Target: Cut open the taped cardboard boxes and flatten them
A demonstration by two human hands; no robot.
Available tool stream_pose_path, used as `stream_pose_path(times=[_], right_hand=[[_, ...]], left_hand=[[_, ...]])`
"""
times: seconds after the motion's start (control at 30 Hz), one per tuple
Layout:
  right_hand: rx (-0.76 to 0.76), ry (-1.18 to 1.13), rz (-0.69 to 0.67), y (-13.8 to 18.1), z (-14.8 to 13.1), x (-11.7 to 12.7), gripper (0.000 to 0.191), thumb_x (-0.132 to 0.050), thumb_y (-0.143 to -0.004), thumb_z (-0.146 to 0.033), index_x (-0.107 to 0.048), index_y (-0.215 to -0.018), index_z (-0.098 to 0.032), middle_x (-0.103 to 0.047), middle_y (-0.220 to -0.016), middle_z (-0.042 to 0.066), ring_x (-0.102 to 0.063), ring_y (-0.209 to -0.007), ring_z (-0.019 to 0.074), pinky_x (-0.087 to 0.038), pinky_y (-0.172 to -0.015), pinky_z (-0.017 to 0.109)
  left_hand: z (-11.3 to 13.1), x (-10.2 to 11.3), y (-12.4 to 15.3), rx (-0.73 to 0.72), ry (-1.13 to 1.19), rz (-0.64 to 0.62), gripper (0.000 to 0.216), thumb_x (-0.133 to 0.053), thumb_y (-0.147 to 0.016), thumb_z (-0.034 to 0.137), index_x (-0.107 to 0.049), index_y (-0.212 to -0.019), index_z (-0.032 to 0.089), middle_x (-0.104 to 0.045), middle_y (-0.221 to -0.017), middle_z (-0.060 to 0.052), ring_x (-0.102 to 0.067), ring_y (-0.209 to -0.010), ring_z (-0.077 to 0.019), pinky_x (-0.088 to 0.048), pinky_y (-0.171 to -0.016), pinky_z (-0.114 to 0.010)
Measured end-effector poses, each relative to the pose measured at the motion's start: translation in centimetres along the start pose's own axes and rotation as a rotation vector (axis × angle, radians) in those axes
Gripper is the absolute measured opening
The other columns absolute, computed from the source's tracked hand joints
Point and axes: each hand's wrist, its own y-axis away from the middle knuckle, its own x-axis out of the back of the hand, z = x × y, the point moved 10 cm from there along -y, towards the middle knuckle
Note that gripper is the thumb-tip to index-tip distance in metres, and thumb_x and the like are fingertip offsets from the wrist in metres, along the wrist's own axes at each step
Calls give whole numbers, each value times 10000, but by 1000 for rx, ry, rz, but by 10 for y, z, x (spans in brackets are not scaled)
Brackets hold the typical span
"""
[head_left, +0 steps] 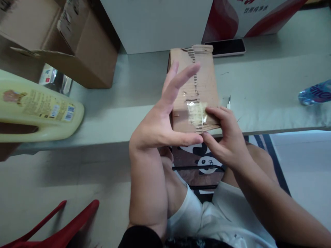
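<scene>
Brown rectangular cardboard box, lying between left hand, spread wide, unladen, thumb beside box's near edge, and right hand, half-curled, forefinger at clear yellowish tape; grip or mere touch, cannot tell

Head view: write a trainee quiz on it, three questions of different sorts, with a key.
1. Which lies nearest the far right corner of the taped carton?
A. water bottle
B. phone
C. yellow jug

2. True or false: the left hand is held open.

3. Fill in the blank: the right hand is at the carton's ____ end, by the clear tape.

Key: 1. B; 2. true; 3. near.
</scene>
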Motion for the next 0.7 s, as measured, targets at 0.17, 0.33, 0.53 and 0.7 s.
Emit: stream_pose_path(times=[0.17,0.33,0.53,0.7], right_hand=[[-3,-5,33,1,-2,-11,530,-644,-890,-353,-507,-1390,-242,-541,-1340,138,-526,-1325,320,-499,-1080,539],[23,22,41,-1,-5,-14,485,-641,-896,-313,-526,-1359,-224,-542,-1313,147,-530,-1310,311,-513,-1061,519],[-1,41,36,-3,-4,-13,475,-602,-906,-256,-511,-1372,-231,-543,-1313,142,-538,-1304,309,-516,-1064,528],[-28,-68,-44,1,0,-20,638,-589,-918,-254,-360,-1508,-331,-486,-1458,106,-532,-1352,279,-534,-1075,499]], left_hand=[[9,-11,7,68,30,-171,998,-794,-767,461,-250,-1597,360,49,-1733,-10,144,-1602,-337,-106,-1302,-544],[7,10,9,36,32,63,783,-753,-823,362,-383,-1513,356,-222,-1694,-18,-56,-1615,-343,-235,-1294,-521],[4,60,21,-228,105,572,486,-670,-901,503,-522,-1355,410,-487,-1439,16,-431,-1463,-258,-476,-1155,-404],[-17,72,26,-212,87,698,496,-719,-854,529,-567,-1287,344,-568,-1314,-39,-542,-1317,-230,-530,-1071,-361]])
